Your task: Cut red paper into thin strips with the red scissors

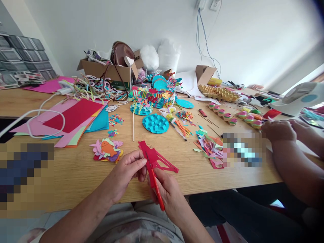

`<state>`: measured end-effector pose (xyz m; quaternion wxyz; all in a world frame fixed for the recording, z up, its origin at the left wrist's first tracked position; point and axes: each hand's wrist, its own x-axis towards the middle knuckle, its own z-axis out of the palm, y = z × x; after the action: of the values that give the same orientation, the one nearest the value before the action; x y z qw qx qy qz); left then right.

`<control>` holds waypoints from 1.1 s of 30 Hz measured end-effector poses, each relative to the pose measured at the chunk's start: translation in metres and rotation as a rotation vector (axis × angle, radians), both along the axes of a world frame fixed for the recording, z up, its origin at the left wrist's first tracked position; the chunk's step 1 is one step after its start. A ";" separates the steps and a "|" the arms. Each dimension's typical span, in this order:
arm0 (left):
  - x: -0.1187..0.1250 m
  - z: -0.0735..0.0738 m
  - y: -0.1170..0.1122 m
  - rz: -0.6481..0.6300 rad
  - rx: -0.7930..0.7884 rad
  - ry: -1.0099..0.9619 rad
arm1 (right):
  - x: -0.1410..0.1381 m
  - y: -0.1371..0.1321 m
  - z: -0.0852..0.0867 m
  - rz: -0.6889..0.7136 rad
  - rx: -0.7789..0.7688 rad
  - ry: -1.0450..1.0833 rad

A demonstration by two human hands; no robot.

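My left hand [129, 168] pinches a piece of red paper [154, 158] just above the wooden table's [76, 172] front edge. My right hand [168, 190] is closed round red-handled scissors [155, 182], whose blades reach up into the red paper. Strips of the paper stick out to the right. Closest on the left is a paper fish on a flower-shaped cutout [107, 149].
Stacked coloured paper sheets [73, 119] and a white cable lie at left. Blue paper discs [155, 123], scraps [207, 145], sticks and cardboard boxes [111, 69] fill the middle and back. Another person's hands [280, 131] work at right near egg-carton pieces [221, 92].
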<state>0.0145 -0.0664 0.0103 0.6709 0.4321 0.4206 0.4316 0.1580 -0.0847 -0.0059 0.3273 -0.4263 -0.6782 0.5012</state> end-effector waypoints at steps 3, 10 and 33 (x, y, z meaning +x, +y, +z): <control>0.000 0.000 0.001 -0.004 0.011 0.011 | 0.001 0.001 -0.002 -0.010 0.021 -0.004; -0.008 0.000 0.005 0.016 0.067 0.049 | -0.001 0.000 0.000 -0.040 0.037 -0.038; -0.007 0.000 0.006 0.033 0.047 0.037 | 0.000 0.000 0.002 -0.035 0.038 -0.063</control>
<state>0.0079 -0.0605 0.0103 0.6454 0.4486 0.4298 0.4443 0.1578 -0.0846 -0.0042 0.3224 -0.4476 -0.6899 0.4687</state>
